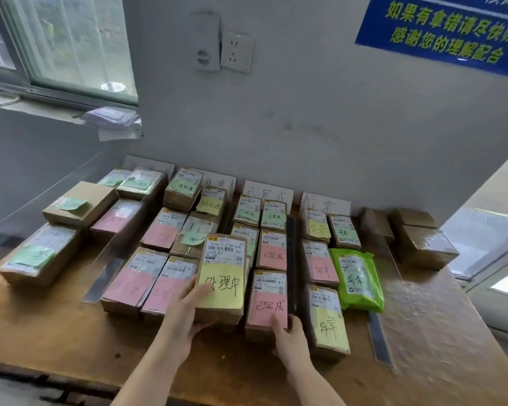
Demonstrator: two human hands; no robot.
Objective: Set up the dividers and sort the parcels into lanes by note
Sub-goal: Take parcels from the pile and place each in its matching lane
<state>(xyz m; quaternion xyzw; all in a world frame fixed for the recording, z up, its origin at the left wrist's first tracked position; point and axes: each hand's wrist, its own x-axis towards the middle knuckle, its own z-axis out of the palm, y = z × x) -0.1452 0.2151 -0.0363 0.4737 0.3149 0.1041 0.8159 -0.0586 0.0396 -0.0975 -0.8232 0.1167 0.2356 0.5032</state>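
I see the yellow-note parcel [222,276] mid-width near the table's [56,326] front edge, its left side gripped by the left hand [185,306]. The right hand [288,335] clasps the near end of the adjacent pink-note parcel [269,300].

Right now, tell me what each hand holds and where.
The left hand grips the yellow-note parcel by its near left edge. The right hand lies on the near end of the pink-note parcel; whether it grips cannot be told.
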